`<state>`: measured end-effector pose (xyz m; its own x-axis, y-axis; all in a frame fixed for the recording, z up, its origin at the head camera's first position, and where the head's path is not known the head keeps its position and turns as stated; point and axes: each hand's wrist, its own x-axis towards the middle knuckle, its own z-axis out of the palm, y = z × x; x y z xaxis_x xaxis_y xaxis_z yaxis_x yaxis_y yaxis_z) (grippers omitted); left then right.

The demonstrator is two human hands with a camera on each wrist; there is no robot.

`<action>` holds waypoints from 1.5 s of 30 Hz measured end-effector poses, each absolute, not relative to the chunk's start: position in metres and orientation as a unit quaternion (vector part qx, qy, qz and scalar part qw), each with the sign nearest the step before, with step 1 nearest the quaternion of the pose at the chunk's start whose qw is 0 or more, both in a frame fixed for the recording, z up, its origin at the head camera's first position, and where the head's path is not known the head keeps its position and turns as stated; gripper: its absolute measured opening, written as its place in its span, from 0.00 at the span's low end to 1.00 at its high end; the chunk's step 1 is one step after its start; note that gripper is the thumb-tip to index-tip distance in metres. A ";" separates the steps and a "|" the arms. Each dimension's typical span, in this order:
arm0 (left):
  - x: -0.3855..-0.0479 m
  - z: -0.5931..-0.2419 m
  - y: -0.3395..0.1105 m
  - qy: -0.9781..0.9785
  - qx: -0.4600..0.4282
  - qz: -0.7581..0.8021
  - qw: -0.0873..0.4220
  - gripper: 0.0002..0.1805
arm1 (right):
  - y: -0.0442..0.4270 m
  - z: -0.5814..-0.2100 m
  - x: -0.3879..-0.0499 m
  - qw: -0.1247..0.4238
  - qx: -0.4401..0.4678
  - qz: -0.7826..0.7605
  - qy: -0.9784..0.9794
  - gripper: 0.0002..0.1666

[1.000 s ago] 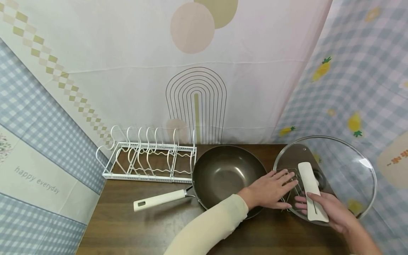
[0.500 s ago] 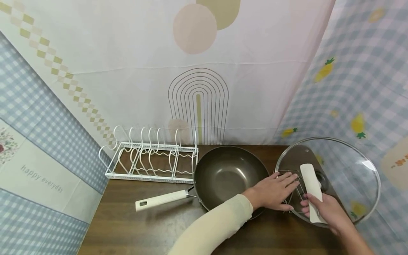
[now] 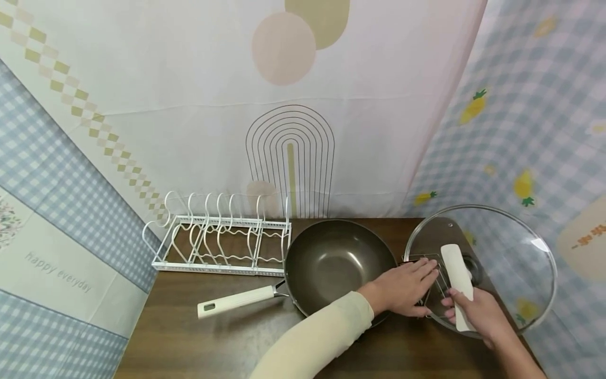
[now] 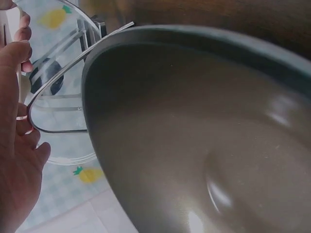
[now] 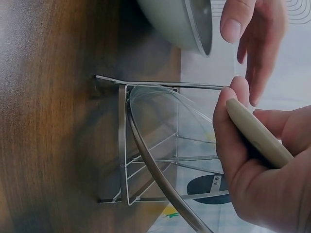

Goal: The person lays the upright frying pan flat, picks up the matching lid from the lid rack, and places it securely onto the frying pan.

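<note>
In the head view my left hand (image 3: 406, 289) lies with fairly straight fingers against the near side of a metal wire stand (image 3: 437, 273), right of the pan. My right hand (image 3: 480, 313) grips the cream handle (image 3: 458, 287) of a large glass pan lid (image 3: 516, 252). The lid tilts up, and its metal rim (image 5: 153, 167) sits inside the stand in the right wrist view. Beside my left forearm rests a dark wok (image 3: 331, 263), its cream handle (image 3: 236, 301) pointing left. My left hand partly covers the stand.
A white wire rack (image 3: 222, 268) with several upright loops stands left of the wok on the wooden table (image 3: 189, 347). A white curtain (image 3: 199, 147) hangs behind. Close on the right is a blue checked curtain (image 3: 511, 147) with pineapple prints.
My left hand's fingers have drawn closer together on the stand. My right hand and the lid handle have turned slightly; the lid stays in nearly the same place. The head view has shifted a little.
</note>
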<state>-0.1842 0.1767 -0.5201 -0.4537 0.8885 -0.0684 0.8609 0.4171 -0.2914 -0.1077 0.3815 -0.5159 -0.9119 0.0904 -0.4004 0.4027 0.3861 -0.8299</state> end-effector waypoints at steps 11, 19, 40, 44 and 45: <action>-0.182 -0.520 0.179 -0.849 -0.513 0.125 0.029 0.50 | 0.380 -0.516 -0.105 0.141 0.160 -0.534 0.818 0.30; -0.180 -0.519 0.176 -0.853 -0.506 0.124 0.035 0.49 | 0.377 -0.515 -0.106 0.137 0.158 -0.537 0.817 0.29; -0.180 -0.517 0.177 -0.853 -0.506 0.124 0.032 0.49 | 0.375 -0.516 -0.107 0.127 0.161 -0.529 0.823 0.31; -0.179 -0.517 0.176 -0.851 -0.509 0.124 0.034 0.50 | 0.374 -0.517 -0.107 0.117 0.163 -0.520 0.830 0.31; -0.179 -0.517 0.176 -0.850 -0.510 0.123 0.035 0.50 | 0.374 -0.517 -0.106 0.114 0.163 -0.518 0.832 0.30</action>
